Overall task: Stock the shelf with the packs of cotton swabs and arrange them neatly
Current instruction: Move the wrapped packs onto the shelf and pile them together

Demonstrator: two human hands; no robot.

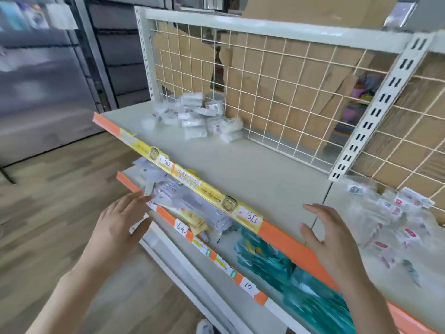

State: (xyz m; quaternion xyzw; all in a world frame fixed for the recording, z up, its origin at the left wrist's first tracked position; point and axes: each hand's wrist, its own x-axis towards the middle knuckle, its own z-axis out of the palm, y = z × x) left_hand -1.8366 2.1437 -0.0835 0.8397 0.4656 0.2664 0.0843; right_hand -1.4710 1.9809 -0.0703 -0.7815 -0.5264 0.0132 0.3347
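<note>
Cotton swab packs on the shelf, unsorted; both hands empty.

The small clear plastic packs of white cotton swabs (199, 116) lie in a loose heap at the back left of the pale grey metal shelf with an orange front edge (240, 169), against the white wire grid back panel (289, 92). A second scatter of clear labelled packs (395, 220) lies at the right end, too blurred to confirm its contents. Packs overlap at odd angles and no rows are formed. The left hand (118, 227) is below the front edge and the right hand (337, 247) is over it, near the scatter. Each grip is slack, fingers spread, holding nothing, probably poised to gather packs.
</note>
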